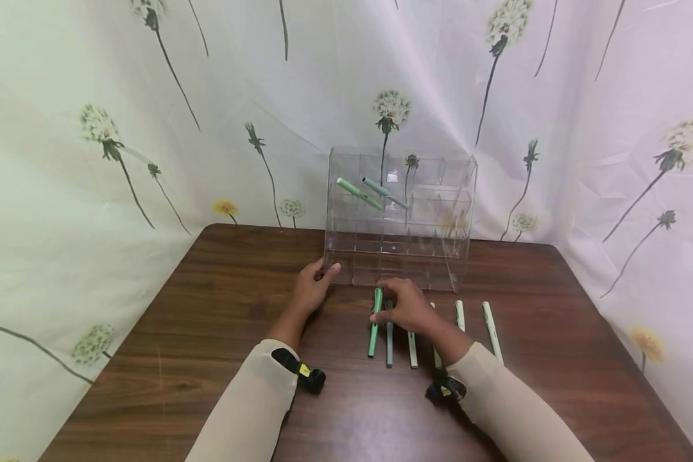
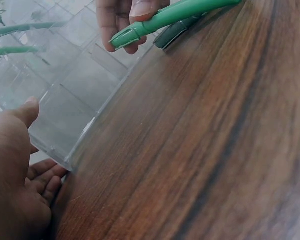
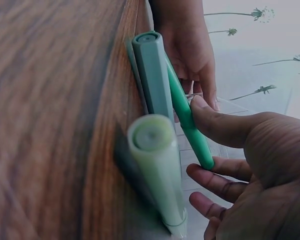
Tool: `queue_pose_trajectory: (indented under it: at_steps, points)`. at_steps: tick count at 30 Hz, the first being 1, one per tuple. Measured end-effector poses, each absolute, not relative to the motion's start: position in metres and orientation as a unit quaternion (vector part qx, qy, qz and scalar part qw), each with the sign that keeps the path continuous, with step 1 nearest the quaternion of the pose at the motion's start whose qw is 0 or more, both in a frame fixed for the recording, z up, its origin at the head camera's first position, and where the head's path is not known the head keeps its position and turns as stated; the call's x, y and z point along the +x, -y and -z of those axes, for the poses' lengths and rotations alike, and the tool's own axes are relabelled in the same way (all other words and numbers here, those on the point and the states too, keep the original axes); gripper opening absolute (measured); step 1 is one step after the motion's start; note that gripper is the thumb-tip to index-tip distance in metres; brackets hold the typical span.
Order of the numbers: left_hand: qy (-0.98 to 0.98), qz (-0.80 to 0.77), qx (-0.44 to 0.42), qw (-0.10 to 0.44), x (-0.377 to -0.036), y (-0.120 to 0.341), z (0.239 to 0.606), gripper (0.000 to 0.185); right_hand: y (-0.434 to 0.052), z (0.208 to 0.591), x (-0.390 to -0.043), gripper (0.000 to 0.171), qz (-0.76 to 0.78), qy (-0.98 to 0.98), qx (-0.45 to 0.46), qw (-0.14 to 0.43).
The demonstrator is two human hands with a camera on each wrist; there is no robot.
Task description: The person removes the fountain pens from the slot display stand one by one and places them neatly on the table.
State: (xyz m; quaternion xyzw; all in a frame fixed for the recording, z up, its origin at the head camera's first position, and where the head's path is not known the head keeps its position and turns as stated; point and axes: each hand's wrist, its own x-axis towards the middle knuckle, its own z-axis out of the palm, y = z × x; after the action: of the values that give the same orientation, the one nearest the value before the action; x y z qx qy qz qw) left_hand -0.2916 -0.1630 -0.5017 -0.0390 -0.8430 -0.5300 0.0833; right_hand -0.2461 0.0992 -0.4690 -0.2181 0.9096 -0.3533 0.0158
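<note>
A clear plastic organizer (image 1: 398,253) with several compartments stands at the back of the table. My left hand (image 1: 310,290) holds its lower left corner, thumb (image 2: 29,111) along the front and fingers (image 2: 47,175) at the side. In front of it, my right hand (image 1: 407,307) pinches a bright green pen (image 1: 373,337) between thumb and fingertips, its clip end towards the organizer. Right beside that pen lies a grey-green pen (image 1: 389,343). A light green pen (image 1: 355,191) and a grey-blue pen (image 1: 384,192) lean in the organizer's upper compartments.
On the brown wooden table (image 1: 225,308), a pale green pen (image 1: 412,351) and another green pen (image 1: 437,359) lie partly behind the right hand and wrist. Further right are two whitish pens (image 1: 460,316) (image 1: 493,333). A dandelion-print curtain (image 1: 300,115) hangs behind the table.
</note>
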Motion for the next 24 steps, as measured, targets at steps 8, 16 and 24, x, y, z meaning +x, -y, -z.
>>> queue_pose_trajectory:
  at_steps: [8, 16, 24]
  points:
    - [0.843, 0.53, -0.042, 0.081, -0.292, 0.1626, 0.502, 0.058, -0.0985, 0.4696, -0.2484, 0.075, 0.333, -0.916, -0.222, 0.02]
    - [0.84, 0.534, -0.049, 0.084, -0.2932, 0.1625, 0.4991, 0.059, -0.0982, 0.4707, -0.2513, 0.073, 0.321, -0.919, -0.225, 0.038]
    - [0.841, 0.534, -0.037, 0.072, -0.2918, 0.1643, 0.5014, 0.061, -0.0967, 0.4729, -0.2489, 0.071, 0.308, -0.925, -0.214, 0.06]
